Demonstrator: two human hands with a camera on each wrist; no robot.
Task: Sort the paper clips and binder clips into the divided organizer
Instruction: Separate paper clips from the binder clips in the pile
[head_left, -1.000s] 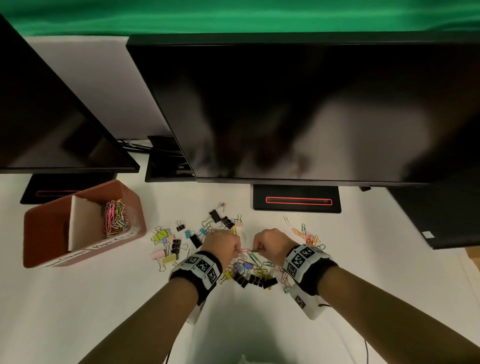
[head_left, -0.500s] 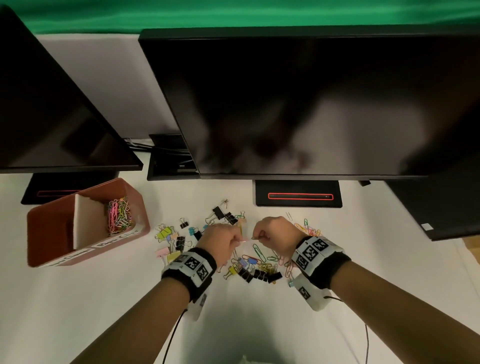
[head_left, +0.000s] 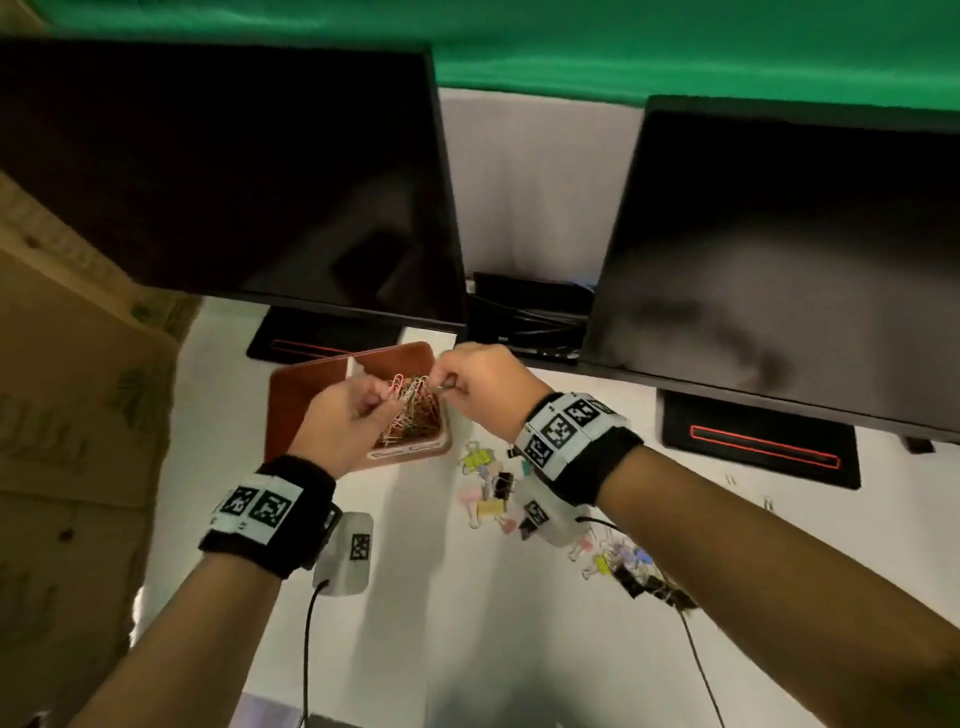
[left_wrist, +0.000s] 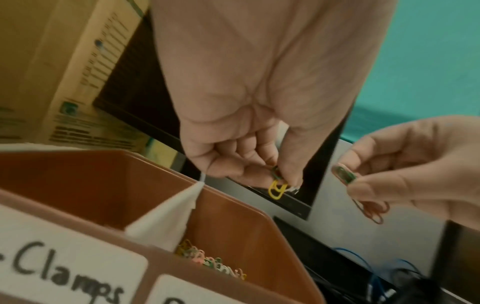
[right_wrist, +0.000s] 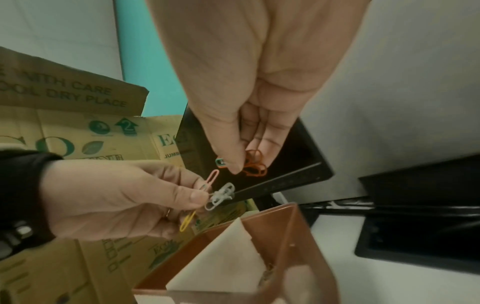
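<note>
The brown divided organizer (head_left: 306, 395) stands below the left monitor, a white divider (left_wrist: 166, 216) splitting it. Its right compartment holds a heap of paper clips (head_left: 410, 421); the left one carries a "Clamps" label (left_wrist: 64, 267). Both hands hover just over the right compartment. My left hand (head_left: 387, 402) pinches pink, white and yellow paper clips (right_wrist: 221, 195). My right hand (head_left: 441, 384) pinches orange paper clips (right_wrist: 255, 164) and a green one. Coloured and black binder clips (head_left: 488, 483) lie on the white table under my right wrist.
Two dark monitors (head_left: 234, 171) (head_left: 779, 249) hang over the back of the table on black stands (head_left: 753, 447). A cardboard box (head_left: 67, 415) stands along the left edge. More clips (head_left: 634, 566) lie under my right forearm. Cables run behind the organizer.
Both hands have risen from the clip pile and moved left to the organizer, each carrying paper clips. The head view has swung left with them.
</note>
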